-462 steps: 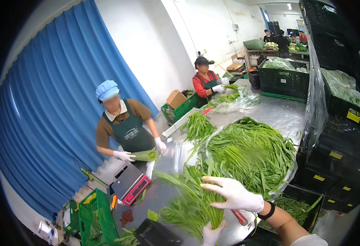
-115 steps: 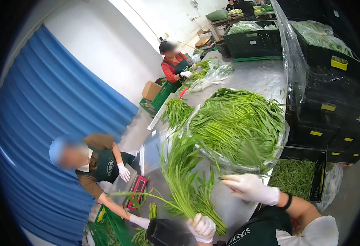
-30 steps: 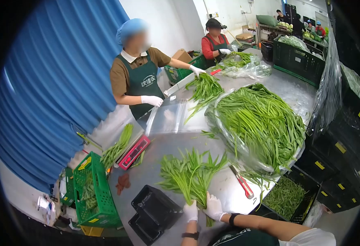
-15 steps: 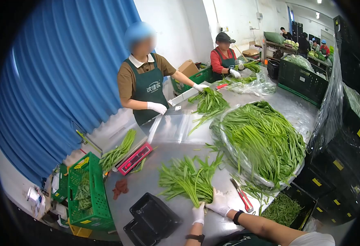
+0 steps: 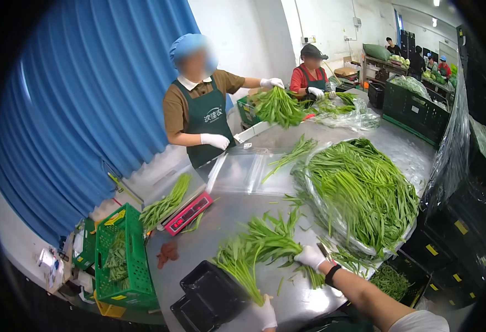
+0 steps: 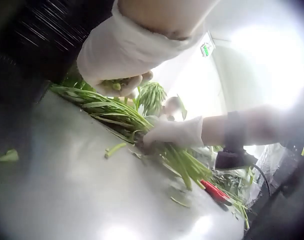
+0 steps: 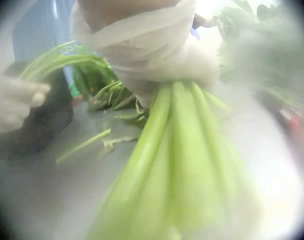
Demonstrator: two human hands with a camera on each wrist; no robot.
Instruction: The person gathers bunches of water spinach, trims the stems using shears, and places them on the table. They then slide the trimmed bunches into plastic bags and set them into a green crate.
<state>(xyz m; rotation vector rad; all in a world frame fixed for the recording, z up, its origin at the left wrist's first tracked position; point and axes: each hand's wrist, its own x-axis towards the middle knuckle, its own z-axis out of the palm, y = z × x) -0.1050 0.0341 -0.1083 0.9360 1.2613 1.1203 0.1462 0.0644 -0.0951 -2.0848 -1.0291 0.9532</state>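
Two bunches of leafy green stems lie side by side at the front of the metal table. My gloved left hand (image 5: 265, 313) grips the stem ends of the left bunch (image 5: 238, 266); in the left wrist view the cut ends show between the fingers of that hand (image 6: 112, 60). The gloved right hand (image 5: 311, 258) holds the right bunch (image 5: 273, 241) around its stems. In the right wrist view thick stems (image 7: 177, 165) fan out below the right hand (image 7: 152, 55). A red-handled knife (image 6: 214, 192) lies beyond the right bunch.
A large plastic-lined heap of greens (image 5: 359, 193) stands right of centre. Black trays (image 5: 212, 293) are at the front left, near a brown cloth (image 5: 167, 253) and a pink scale (image 5: 187, 213) bearing stems. Across the table, a person in a blue cap (image 5: 198, 105) lifts a bunch (image 5: 279, 106).
My hands have moved apart, each with a bunch, the right one towards the knife. The blue-capped person's bunch has risen off the table. The head view has shifted slightly.
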